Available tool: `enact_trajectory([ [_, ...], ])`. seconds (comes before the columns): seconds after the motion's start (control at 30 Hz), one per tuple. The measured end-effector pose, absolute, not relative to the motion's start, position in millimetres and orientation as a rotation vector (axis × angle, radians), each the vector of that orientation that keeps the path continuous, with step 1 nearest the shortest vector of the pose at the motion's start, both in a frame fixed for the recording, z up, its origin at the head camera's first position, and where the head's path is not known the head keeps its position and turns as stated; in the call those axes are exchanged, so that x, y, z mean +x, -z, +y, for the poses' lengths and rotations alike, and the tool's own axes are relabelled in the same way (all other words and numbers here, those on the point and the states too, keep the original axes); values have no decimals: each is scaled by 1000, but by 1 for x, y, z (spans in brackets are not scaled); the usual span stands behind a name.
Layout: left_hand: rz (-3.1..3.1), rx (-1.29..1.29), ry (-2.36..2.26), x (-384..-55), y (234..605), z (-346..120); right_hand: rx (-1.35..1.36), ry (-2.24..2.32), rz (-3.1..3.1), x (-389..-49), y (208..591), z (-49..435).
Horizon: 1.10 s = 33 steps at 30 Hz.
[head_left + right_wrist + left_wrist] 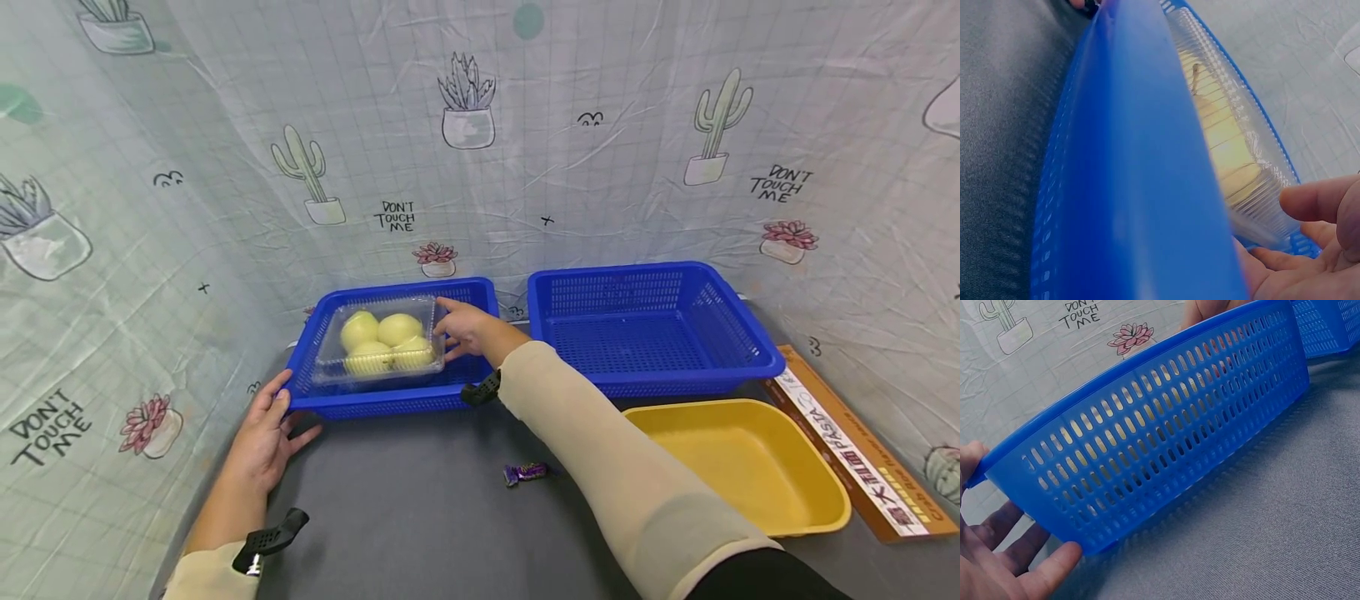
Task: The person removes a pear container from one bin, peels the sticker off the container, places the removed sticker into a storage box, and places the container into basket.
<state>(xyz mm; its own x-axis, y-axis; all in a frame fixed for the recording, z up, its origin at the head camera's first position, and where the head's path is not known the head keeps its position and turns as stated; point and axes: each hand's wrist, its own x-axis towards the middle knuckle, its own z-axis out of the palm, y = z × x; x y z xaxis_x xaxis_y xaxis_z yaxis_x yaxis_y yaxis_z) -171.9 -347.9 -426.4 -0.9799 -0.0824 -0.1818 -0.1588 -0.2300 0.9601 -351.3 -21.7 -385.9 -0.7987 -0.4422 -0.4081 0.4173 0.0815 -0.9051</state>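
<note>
A clear plastic box [333,369] with several pale yellow pears [400,329] lies inside the left blue basket [408,407]. My right hand [467,329] is at the box's right end, its fingers spread and touching the clear plastic. In the right wrist view, the right hand's fingertips [1291,201] are right at the box's ribbed end, and the basket wall hides part of the box. My left hand [262,437] grips the basket's near left corner, with one digit on the rim and other fingers [1063,559] below it against the outer wall.
To the right stands a second blue basket [615,342]. In front of it is a yellow tray [750,458], beside a long brown and white pasta box [862,450]. A small purple-wrapped candy [527,473] lies on the grey table [405,508]. A patterned curtain [525,167] hangs behind.
</note>
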Motion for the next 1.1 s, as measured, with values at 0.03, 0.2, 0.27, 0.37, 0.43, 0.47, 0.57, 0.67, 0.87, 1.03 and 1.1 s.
enact_trajectory([
  [0.03, 1923, -299, -2409, -172, 427, -348, -23, 1782, 1750, -351, 386, -22],
  [0.2, 1949, -284, -2403, -171, 431, -348, -19, 1769, 1791, -348, 386, -22],
  [0.27, 1954, -288, -2401, -171, 432, -348, -19, 1767, 1811, -347, 386, -22],
  [0.37, 1954, -298, -2404, -170, 432, -347, -33, 1772, 1840, -344, 386, -22],
  [0.43, 1959, -312, -2395, -171, 431, -347, -46, 1789, 1867, -341, 385, -22],
  [0.47, 1963, -319, -2388, -171, 430, -347, -51, 1801, 1885, -340, 385, -22],
  [0.57, 1973, -334, -2367, -172, 428, -347, -60, 1852, 1924, -336, 381, -20],
  [0.67, 1976, -355, -2352, -173, 427, -346, -63, 1912, 1919, -332, 376, -17],
  [0.87, 1994, -367, -2342, -173, 426, -348, -105, 1959, 1807, -323, 359, -9],
  [1.03, 2011, -369, -2331, -173, 425, -348, -155, 1950, 1758, -309, 347, 7],
  [1.1, 1995, -381, -2338, -174, 425, -348, -155, 1957, 1748, -303, 344, 15],
])
